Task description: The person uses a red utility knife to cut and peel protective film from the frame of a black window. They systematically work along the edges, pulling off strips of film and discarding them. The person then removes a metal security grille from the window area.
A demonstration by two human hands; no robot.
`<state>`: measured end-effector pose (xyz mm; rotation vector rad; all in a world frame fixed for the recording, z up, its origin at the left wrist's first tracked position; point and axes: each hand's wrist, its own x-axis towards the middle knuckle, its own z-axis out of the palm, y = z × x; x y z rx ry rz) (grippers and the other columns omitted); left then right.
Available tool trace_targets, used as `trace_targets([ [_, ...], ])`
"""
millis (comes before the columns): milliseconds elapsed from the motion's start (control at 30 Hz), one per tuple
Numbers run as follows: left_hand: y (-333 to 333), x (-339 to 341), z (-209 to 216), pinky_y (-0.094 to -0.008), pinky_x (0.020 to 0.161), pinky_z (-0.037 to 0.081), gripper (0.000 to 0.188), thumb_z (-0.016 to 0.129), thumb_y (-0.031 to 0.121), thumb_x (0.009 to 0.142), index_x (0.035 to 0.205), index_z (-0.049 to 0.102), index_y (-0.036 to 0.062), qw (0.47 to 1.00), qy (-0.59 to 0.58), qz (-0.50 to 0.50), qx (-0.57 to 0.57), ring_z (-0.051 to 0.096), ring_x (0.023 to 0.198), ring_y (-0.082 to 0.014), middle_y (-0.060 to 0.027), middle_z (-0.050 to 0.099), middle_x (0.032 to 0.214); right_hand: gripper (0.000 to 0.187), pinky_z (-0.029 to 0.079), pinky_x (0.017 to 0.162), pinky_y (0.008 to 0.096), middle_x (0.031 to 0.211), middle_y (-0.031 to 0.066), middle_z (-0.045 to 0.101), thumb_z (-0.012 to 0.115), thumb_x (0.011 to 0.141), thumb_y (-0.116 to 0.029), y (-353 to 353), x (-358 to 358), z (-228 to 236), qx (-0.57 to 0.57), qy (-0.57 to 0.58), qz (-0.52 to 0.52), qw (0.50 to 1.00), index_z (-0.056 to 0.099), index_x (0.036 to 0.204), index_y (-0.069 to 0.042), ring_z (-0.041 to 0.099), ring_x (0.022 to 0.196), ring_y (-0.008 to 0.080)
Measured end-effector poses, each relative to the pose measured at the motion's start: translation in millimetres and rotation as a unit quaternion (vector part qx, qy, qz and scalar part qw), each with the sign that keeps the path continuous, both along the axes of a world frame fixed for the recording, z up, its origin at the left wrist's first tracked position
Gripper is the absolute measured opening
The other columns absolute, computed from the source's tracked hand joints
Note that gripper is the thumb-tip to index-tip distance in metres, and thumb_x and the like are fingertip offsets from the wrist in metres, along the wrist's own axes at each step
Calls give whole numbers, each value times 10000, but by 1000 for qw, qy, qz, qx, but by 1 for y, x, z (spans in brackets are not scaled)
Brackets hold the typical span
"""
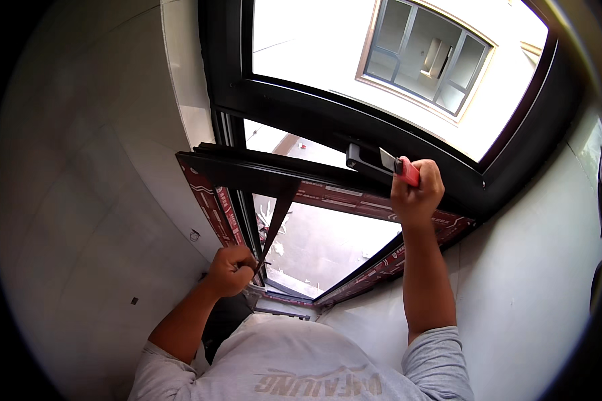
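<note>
Left fingers (243, 264) curl closed on a dark protective-film strip (275, 222), stretched down from the black window sash (241, 173); right fingers (428, 175) wrap tightly around a red-handled utility knife (409, 173), just beside the black window handle (368, 161).

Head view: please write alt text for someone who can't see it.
A person's left hand grips a dark strip of film partly peeled from a black window frame. The right hand holds a red-handled knife, blade out, beside the black window handle.
</note>
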<state>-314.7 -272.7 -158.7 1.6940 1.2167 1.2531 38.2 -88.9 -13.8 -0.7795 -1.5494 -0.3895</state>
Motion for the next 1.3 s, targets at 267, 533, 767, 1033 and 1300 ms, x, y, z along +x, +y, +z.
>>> trace_targets([
  [267, -50, -22, -8, -281, 521, 316, 212, 592, -25, 840, 681, 476, 56, 960, -171, -60, -212, 385, 579, -51, 17, 501, 666, 317, 463, 519, 411, 664, 115, 548, 814, 851, -127, 3, 0, -2, -6, -23, -38, 999, 532, 715, -73, 556, 556, 337],
  [533, -79, -37, -8, -276, 532, 353, 272, 636, -7, 839, 647, 462, 76, 935, -63, -76, -341, 420, 583, -51, 23, 507, 649, 331, 475, 521, 421, 656, 126, 548, 811, 835, -162, 0, 0, 3, -63, -26, -31, 997, 526, 692, -74, 582, 569, 343],
  [767, -93, -55, -34, -291, 476, 371, 244, 625, -9, 824, 651, 473, 72, 919, -80, -74, -379, 456, 534, -76, -11, 534, 626, 324, 490, 520, 431, 631, 124, 563, 805, 852, -195, 2, 4, 2, -72, -33, -21, 997, 540, 705, -81, 603, 538, 347],
  [1033, -147, -172, -100, -371, 457, 340, 320, 635, -2, 726, 599, 348, 59, 843, 324, 143, -404, 396, 553, -102, -22, 334, 592, 306, 491, 518, 426, 649, 108, 586, 816, 842, -199, -5, 6, 3, -77, -22, -19, 997, 567, 710, -81, 605, 540, 322],
  [1300, -343, -439, -65, -410, 857, 561, 627, 582, 555, 1043, 1224, 697, -34, 528, 125, 836, -84, 729, 940, -316, -178, 746, 1140, 229, 505, 574, 436, 703, 152, 558, 785, 771, -131, -12, -9, 2, -95, -23, 62, 993, 567, 757, -62, 610, 630, 377],
])
